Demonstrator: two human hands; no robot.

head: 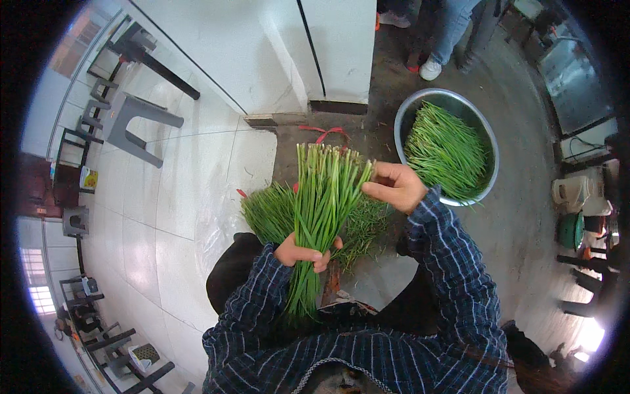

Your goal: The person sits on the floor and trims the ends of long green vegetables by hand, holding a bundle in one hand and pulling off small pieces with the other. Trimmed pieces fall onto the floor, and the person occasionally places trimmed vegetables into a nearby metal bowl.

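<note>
My left hand (305, 253) grips a thick bunch of green garlic chives (322, 202) near its lower middle. The pale cut ends fan out at the top, and the leaf tips hang down toward my lap. At the bunch's upper right edge, the thumb and forefinger of my right hand (397, 187) pinch an outer stem near its pale end. Behind the held bunch, to the left, lies a pile of chives (268, 209). Loose trimmings and thin green pieces (366, 226) are heaped on the floor to the right, partly covered by the bunch.
A metal basin (493, 147) of chives (445, 150) stands at right on the dark floor. Red ribbon (322, 132) lies beyond the bunch, near a white wall panel (339, 49). A grey plastic stool (142, 118) is at left. Another person's legs (453, 34) show beyond the basin.
</note>
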